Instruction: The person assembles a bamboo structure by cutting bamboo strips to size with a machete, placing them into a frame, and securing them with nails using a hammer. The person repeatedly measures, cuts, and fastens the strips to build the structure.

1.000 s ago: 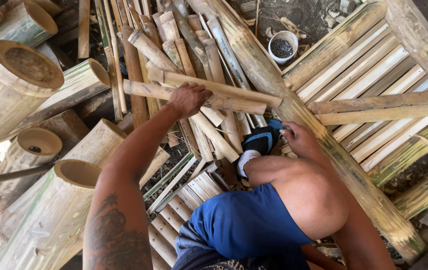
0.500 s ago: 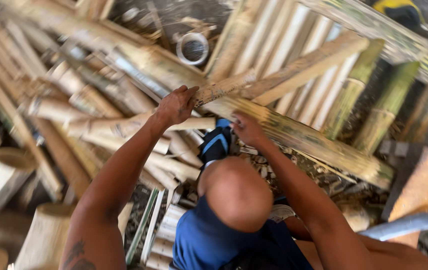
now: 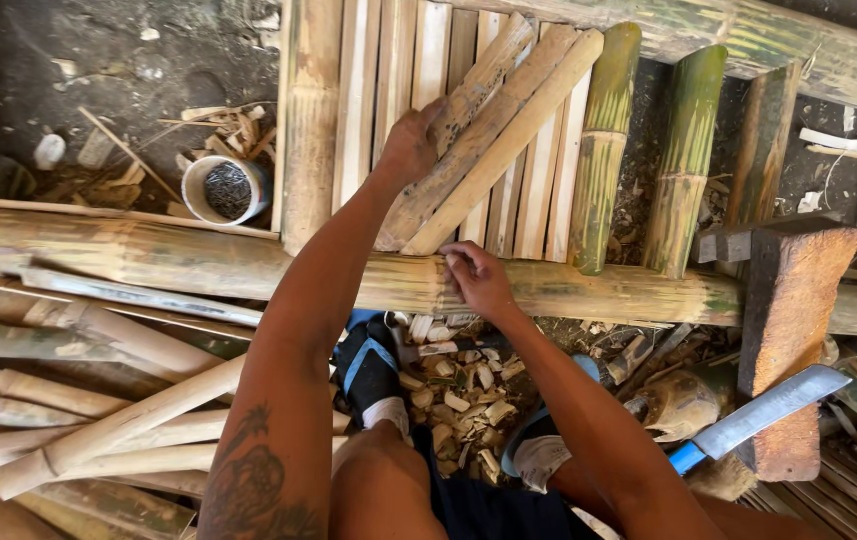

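My left hand [image 3: 412, 143] grips the upper side of a split bamboo piece [image 3: 459, 130] that lies slanted across a row of flat bamboo slats [image 3: 539, 190]. A second split piece [image 3: 509, 135] lies right beside it. My right hand [image 3: 479, 280] rests with closed fingers on the long horizontal bamboo pole [image 3: 199, 265] at the lower ends of the two pieces. Whether it pinches anything is not visible. My knees and blue-and-black shoes [image 3: 369, 365] sit below the pole.
A white cup of small dark nails [image 3: 228, 190] stands on the ground at left. A pile of bamboo sticks [image 3: 79, 400] lies at lower left. A blue-handled cleaver [image 3: 764, 415] leans on a wooden block [image 3: 789, 330] at right. Two green bamboo halves [image 3: 649, 150] lie beside the slats.
The view has swung over the slat frame. My left hand has carried the split bamboo piece from the stick pile onto the slats, and my right hand has moved onto the horizontal pole.
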